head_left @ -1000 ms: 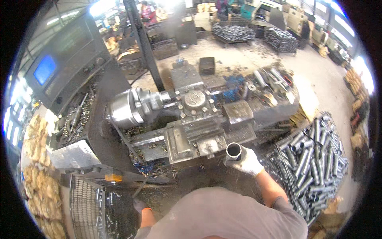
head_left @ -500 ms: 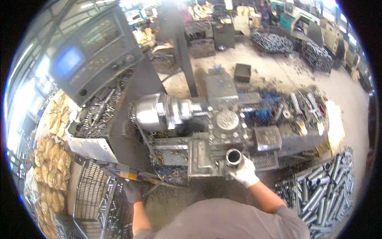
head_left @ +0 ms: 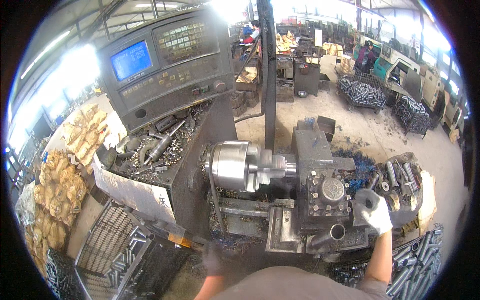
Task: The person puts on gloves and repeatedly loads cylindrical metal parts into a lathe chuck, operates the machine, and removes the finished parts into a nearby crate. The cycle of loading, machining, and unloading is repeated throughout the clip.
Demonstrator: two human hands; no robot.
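Note:
My right hand [head_left: 376, 215], in a white glove with dark-stained fingers, is raised at the right of the lathe's tool post [head_left: 330, 192]. Its fingers look curled; what they hold, if anything, I cannot make out. Just left of and below it, a metal tube [head_left: 329, 237] lies tilted on the lathe carriage, open end up, apart from the hand. My left hand [head_left: 212, 257], in a dark glove, hangs low before the machine, below the chuck [head_left: 231, 166]. Motion blur and shadow hide its fingers. A workpiece [head_left: 272, 167] right of the chuck is blurred, as if spinning.
A control panel [head_left: 165, 62] with a lit blue screen stands at upper left. A mesh bin [head_left: 100, 250] with tubes is at lower left, and a pile of tubes [head_left: 415, 265] at lower right. Tools and tubes [head_left: 395, 177] lie on the lathe's right end. Two people are far back.
My right hand has let go of the tube, which now lies on the carriage, and has moved right. My view has shifted, showing more of the panel. The left hand stays low.

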